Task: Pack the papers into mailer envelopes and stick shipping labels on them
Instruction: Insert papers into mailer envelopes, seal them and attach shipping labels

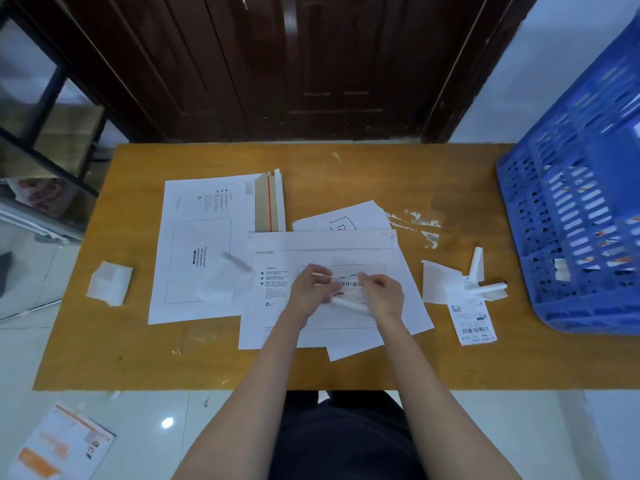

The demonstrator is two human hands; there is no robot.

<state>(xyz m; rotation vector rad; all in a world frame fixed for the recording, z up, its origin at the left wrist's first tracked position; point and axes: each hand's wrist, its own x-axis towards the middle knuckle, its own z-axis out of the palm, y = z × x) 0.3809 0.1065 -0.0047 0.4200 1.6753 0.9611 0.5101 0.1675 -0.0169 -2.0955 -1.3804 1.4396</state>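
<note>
At frame centre, a shipping label [349,284] was pinched between the left hand [313,289] and right hand [382,296] above the mailer envelope [273,306]. Its backing appeared half peeled; the label would best be aligned inside the printed box before being pressed flat.

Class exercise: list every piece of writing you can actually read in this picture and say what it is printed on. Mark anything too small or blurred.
"Please attach ... express waybill here", partly legible: left mailer envelope, inside its printed box.
Hand-drawn mark, unreadable: paper sheet.
Barcode and print, too blurred: shipping label held by left hand and right hand.
Barcode, QR code, tiny print, unreadable: spare shipping label.
</note>
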